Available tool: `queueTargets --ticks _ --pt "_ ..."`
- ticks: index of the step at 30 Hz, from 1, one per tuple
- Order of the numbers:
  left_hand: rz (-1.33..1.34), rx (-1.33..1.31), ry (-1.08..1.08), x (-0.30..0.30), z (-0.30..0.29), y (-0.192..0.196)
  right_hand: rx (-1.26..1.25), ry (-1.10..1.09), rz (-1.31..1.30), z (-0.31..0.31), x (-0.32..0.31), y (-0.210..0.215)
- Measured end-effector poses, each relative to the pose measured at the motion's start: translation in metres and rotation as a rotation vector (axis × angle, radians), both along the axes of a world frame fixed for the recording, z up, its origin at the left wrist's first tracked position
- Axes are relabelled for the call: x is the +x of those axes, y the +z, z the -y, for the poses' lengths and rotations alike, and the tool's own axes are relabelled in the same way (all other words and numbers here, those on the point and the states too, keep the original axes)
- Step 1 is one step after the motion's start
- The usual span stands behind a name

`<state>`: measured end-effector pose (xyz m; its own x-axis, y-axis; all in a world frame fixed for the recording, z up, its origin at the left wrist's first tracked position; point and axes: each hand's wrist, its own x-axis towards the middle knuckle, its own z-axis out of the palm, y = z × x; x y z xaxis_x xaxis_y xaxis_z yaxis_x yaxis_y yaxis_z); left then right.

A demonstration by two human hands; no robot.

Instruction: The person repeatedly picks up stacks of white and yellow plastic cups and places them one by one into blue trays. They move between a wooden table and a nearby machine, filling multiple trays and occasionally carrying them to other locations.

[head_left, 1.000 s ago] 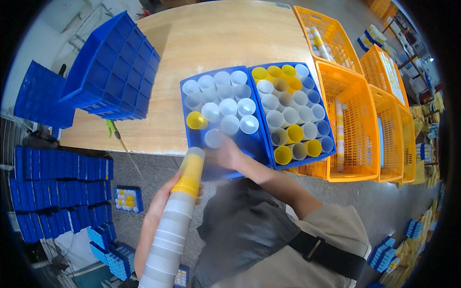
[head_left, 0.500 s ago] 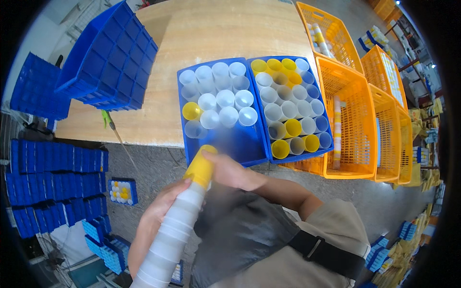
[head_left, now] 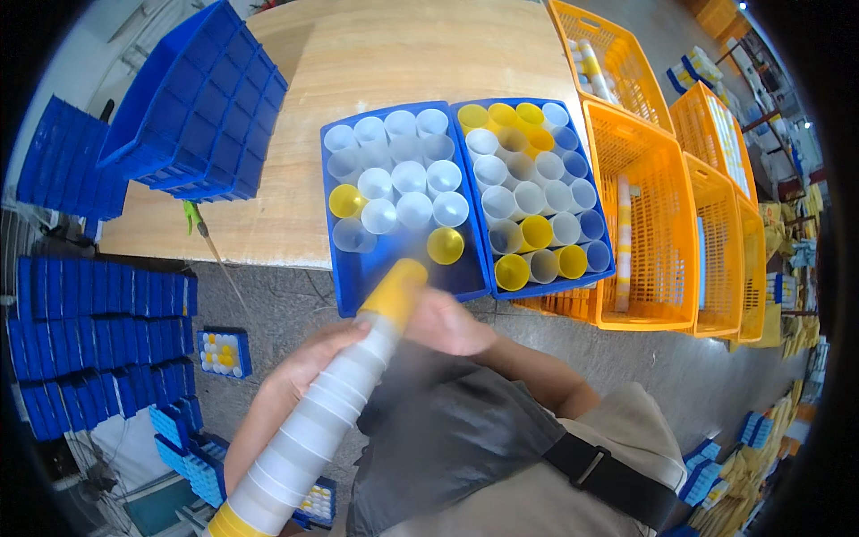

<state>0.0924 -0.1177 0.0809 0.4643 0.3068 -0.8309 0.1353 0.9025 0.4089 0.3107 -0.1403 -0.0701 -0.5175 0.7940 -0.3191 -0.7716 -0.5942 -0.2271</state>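
Observation:
My left hand is wrapped round a long stack of nested plastic cups, mostly white with yellow ones at both ends. The stack slants up toward a blue tray. At its upper end is a yellow cup, and my right hand is beside it, its fingers smeared and partly hidden. In the left blue tray stand white cups and two yellow ones; a single yellow cup stands near its front right. The right blue tray is packed with white and yellow cups.
The trays lie at the front edge of a wooden table. Stacked blue bins stand at its left. Orange crates line the right side, some holding cup stacks. More blue trays are piled on the left.
A yellow cup now stands at the front right of the left tray. The held stack has shifted slightly up and right, and a yellow cup shows at its lower end.

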Motion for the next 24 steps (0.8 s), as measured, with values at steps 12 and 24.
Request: queueTargets --ticks 12,24 --pt "0.038 0.004 0.215 -0.035 0.028 0.007 0.084 0.356 0.020 -0.011 -0.038 0.012" --pt "0.051 0.160 0.231 -0.059 0.047 0.032 0.129 -0.008 0.196 -0.025 -0.043 0.060"
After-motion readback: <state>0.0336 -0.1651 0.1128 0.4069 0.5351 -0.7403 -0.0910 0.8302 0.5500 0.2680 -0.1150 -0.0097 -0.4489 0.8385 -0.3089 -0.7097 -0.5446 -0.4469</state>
